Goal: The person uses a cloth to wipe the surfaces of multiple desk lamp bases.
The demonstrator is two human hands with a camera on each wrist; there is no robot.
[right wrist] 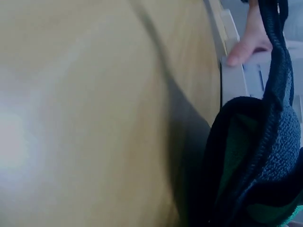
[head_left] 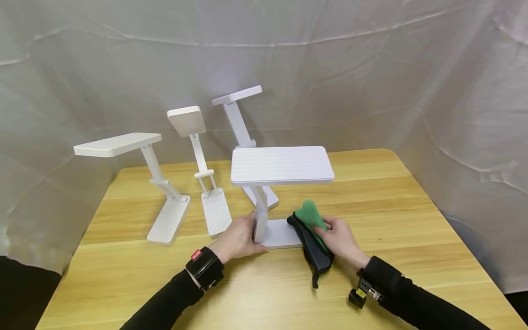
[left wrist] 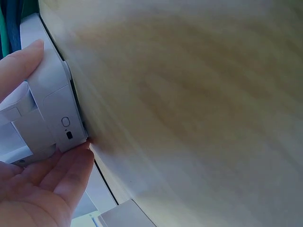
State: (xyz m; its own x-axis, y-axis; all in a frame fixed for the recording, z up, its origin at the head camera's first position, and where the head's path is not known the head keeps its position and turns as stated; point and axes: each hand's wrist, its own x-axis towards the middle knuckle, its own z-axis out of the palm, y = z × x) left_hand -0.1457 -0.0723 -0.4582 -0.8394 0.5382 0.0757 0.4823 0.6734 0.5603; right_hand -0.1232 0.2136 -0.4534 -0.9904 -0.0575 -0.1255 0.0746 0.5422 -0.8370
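A white desk lamp (head_left: 282, 165) stands near the middle of the table, its flat head spread over its base. My left hand (head_left: 238, 238) grips the left end of that base, thumb at the front; the left wrist view shows the base end (left wrist: 54, 94) with a button and a small port between thumb and fingers. My right hand (head_left: 340, 238) pinches a folded cloth (head_left: 311, 243), green on one side and dark grey on the other, with black edging. The cloth hangs over the right end of the base. Its folds (right wrist: 279, 142) hide the right fingers in the right wrist view.
Three more white lamps stand behind and to the left: one with a wide head (head_left: 119, 144), one with a small upturned head (head_left: 187, 121), and a taller one (head_left: 239, 123) at the back. A grey curtain (head_left: 371, 82) hangs behind the wooden table (head_left: 412, 238).
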